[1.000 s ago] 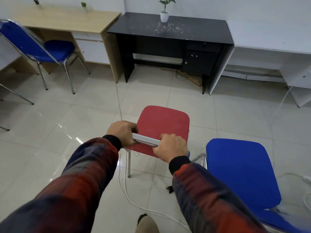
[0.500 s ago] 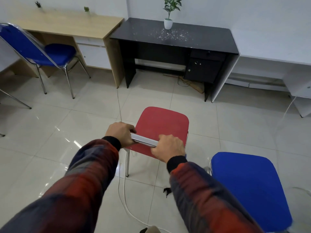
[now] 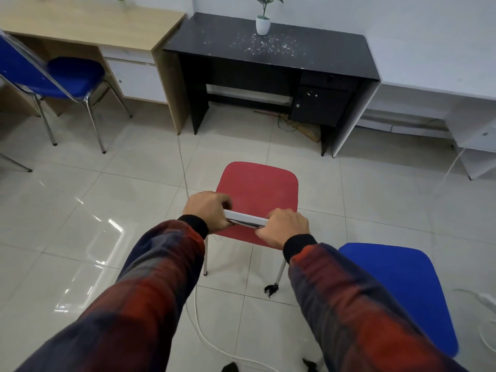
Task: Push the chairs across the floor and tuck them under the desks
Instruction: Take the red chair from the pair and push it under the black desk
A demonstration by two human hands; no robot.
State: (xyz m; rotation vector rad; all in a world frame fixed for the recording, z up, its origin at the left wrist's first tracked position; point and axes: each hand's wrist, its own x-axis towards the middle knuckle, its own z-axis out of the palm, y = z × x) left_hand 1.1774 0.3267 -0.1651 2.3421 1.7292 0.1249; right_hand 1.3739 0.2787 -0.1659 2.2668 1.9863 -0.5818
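Left hand [image 3: 208, 210] and right hand [image 3: 285, 227] both grip red chair [image 3: 257, 187] top rail [image 3: 245, 220], fingers curled round it. Black desk [image 3: 268, 47] far ahead; blue chair [image 3: 397, 288] near right.

Both arms wore long sleeves of a soft plaid cloth, with blurred blocks of red, dark navy and grey. The left sleeve [image 3: 150, 291] showed a broad grey patch near the forearm; the right sleeve [image 3: 357, 312] ran redder toward the wrist. Each ended in a snug black ribbed cuff [image 3: 194, 225]. The left hand [image 3: 208, 210] and right hand [image 3: 285, 228] were bare, with no gloves, rings or watch showing.
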